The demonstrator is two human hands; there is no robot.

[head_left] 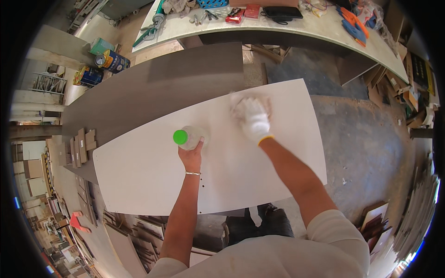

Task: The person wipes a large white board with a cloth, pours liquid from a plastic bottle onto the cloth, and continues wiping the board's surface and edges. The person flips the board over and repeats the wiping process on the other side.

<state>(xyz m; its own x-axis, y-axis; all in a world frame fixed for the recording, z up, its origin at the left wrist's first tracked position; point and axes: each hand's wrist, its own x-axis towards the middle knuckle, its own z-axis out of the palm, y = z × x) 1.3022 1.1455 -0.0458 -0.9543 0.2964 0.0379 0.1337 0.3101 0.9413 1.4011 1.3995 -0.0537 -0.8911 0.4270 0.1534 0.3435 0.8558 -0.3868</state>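
A large white panel [148, 171] lies flat in front of me. My left hand [191, 155], bare with a bracelet at the wrist, is wrapped round a clear bottle [191, 134] with a green cap, held over the panel's left-middle part. Toward the panel's far right, my right hand [255, 116] wears a white glove with a yellow cuff. It presses a pale, crumpled cloth [238, 107] against the surface; motion blurs hand and cloth. Small dark holes show in the panel near my left forearm.
Beneath the white panel lies a dark grey-brown board [194, 65]. Across the far side runs a workbench [204, 28] with a caulking gun [152, 28], red boxes, a black pouch [282, 13] and orange-blue gloves [354, 28]. Paint cans [112, 61] stand far left; wood strips [82, 146] lie left.
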